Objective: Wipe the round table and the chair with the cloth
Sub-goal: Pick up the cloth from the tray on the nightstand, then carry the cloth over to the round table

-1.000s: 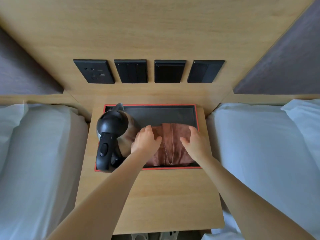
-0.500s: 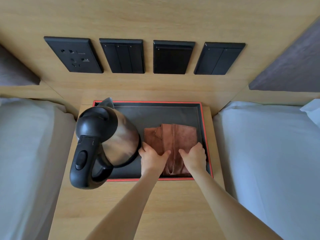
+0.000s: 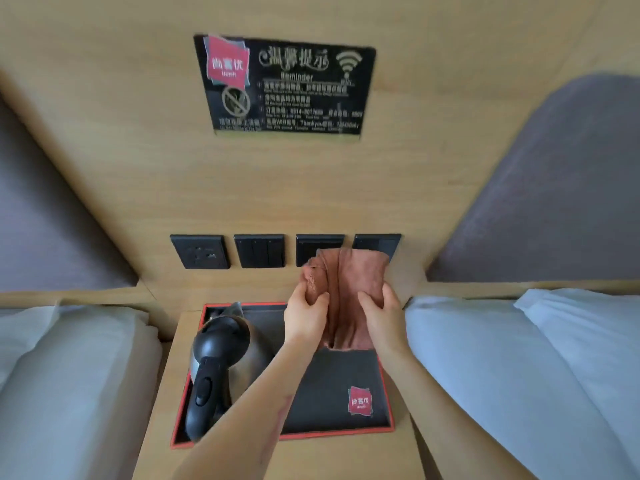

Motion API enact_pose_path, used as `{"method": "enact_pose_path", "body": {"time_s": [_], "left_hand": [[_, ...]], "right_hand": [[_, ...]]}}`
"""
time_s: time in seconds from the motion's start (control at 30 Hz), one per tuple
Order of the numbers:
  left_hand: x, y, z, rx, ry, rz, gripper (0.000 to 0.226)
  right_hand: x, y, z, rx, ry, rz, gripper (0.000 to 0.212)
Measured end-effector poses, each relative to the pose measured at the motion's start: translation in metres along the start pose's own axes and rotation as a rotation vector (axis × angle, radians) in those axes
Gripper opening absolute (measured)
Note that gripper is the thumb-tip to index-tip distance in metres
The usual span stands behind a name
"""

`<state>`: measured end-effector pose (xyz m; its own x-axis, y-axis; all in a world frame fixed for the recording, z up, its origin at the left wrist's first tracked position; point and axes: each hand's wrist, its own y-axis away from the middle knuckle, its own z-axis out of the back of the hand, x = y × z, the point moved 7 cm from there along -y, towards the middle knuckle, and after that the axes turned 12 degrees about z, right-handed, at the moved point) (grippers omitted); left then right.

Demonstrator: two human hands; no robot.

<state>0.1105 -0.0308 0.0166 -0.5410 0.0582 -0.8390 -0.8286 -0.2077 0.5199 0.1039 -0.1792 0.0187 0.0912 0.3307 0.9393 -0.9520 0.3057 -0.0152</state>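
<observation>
You have lifted the cloth [image 3: 346,292] off the tray [image 3: 332,386] since half a second ago, when it lay flat there under both your palms; your view has also tilted up, bringing a black notice plate [image 3: 287,86] on the wooden wall into sight. In the head view, the one brown cloth now hangs in the air above the tray's far end, in front of the wall switches. Your left hand [image 3: 304,317] pinches its left edge with fingers [image 3: 313,301] closed on the fabric, and your right hand [image 3: 379,318] grips its right edge the same way. One black-handled kettle [image 3: 221,362] stands in the tray's left half, just beside your left forearm. The tray sits on the wooden desk [image 3: 162,410] between two white beds [image 3: 519,375]. Four black wall plates [image 3: 259,251] line up behind the cloth, the two on the right partly covered by it.
</observation>
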Motion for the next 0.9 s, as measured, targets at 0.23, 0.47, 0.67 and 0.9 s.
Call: {"method": "enact_pose_path", "body": {"time_s": [0.23, 0.47, 0.67, 0.9], "left_hand": [[-0.167, 0.101, 0.030, 0.039, 0.178, -0.436, 0.023], [-0.300, 0.216, 0.078, -0.048, 0.224, -0.770, 0.033], [-0.337, 0.280, 0.111, -0.080, 0.321, -0.923, 0.022], [-0.344, 0.311, 0.127, -0.055, 0.357, -0.978, 0.023]], "right_hand": [[0.187, 0.007, 0.075, -0.159, -0.220, 0.338, 0.018], [0.356, 0.043, 0.134, -0.219, -0.330, 0.695, 0.013], [0.421, 0.075, 0.149, -0.212, -0.415, 0.857, 0.019], [0.437, 0.095, 0.159, -0.249, -0.486, 0.896, 0.019]]}}
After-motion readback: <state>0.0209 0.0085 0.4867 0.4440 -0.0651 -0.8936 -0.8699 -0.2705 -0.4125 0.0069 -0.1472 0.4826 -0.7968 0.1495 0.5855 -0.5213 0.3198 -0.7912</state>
